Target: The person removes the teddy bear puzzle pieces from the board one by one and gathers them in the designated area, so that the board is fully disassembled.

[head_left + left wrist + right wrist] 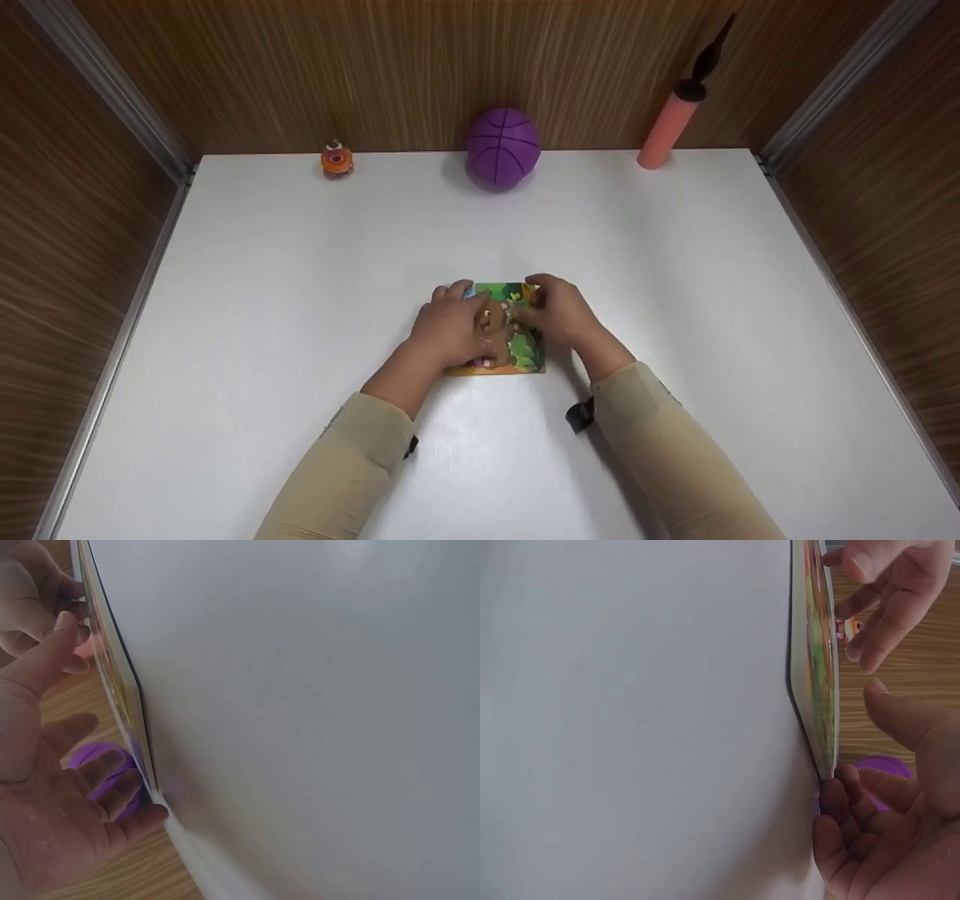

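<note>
A thin picture board point(529, 349) with rounded corners lies flat on the white table, showing a brown animal on a green ground. My left hand point(450, 330) spreads over its left side, fingers towards the far left corner and thumb above the picture. In the left wrist view those fingers point(112, 795) are nearly straight beside the board's edge. At the far right corner is my right hand point(562, 311). Its bent fingertips point(832, 802) touch the corner in the right wrist view, while the thumb stands apart from the board. Both hands hide parts of the picture.
Along the back edge of the white table point(262, 300) stand a small orange toy point(337, 160), a purple ball point(502, 148) and a pink hand pump point(667, 131) leaning on the wall. Wood-grain panels point(405, 75) enclose the back and sides.
</note>
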A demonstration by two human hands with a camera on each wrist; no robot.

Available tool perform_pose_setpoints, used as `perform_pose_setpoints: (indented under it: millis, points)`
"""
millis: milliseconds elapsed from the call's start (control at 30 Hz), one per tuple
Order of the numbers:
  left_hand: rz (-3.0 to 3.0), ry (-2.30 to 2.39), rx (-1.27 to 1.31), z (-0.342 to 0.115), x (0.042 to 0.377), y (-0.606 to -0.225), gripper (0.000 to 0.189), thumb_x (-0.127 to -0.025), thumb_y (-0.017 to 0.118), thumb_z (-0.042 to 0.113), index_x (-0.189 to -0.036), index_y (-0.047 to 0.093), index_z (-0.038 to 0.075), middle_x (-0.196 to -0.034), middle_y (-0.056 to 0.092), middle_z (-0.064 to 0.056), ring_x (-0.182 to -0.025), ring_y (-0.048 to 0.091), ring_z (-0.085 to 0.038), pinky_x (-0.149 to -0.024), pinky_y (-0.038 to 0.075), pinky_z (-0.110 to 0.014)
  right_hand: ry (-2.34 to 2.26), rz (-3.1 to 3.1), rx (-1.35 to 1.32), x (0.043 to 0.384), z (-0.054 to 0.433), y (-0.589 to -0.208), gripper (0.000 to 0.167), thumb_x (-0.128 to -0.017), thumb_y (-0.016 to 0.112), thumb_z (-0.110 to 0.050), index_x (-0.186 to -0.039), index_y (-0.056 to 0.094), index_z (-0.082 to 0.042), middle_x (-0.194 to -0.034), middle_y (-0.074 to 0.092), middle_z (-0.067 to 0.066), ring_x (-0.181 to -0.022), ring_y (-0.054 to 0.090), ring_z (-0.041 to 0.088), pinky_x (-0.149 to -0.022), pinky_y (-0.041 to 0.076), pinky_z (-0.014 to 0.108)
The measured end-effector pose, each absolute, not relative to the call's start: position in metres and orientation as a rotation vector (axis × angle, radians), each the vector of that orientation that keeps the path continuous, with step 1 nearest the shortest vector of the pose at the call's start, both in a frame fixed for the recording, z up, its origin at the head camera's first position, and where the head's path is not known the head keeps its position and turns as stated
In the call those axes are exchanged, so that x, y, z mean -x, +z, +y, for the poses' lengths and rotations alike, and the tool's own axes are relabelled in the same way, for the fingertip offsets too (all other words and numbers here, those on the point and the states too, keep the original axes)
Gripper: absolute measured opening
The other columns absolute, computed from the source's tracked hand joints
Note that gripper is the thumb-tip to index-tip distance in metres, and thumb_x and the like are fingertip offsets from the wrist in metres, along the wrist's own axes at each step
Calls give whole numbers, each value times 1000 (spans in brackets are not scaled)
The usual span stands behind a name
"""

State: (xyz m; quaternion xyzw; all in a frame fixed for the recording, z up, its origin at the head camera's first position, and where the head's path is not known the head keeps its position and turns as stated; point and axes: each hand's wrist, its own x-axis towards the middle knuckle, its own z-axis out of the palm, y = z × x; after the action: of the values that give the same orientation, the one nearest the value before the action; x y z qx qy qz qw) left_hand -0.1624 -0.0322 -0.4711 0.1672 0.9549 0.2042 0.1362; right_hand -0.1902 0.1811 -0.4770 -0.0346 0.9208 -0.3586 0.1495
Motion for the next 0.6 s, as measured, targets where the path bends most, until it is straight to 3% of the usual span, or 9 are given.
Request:
perform_pose_setpoints:
  millis: [367,600]
  points:
    - [2766,385,-473,-24,165,-472,82,-84,84,60,-153,58,25,-163,38,-15,-146,36,-37,-106,47,-55,-1054,2674,24,192,179,-484,52,-96,80,-15,-140,62,5,-125,68,19,-114,64,28,-99,56,44]
    - [2743,434,-413,-23,163,-469,82,-83,86,58,-153,57,29,-164,36,-12,-147,33,-37,-108,43,-57,-1085,2653,-4,194,178,-484,49,-93,81,-11,-135,62,6,-109,64,14,-99,60,25,-86,56,40]
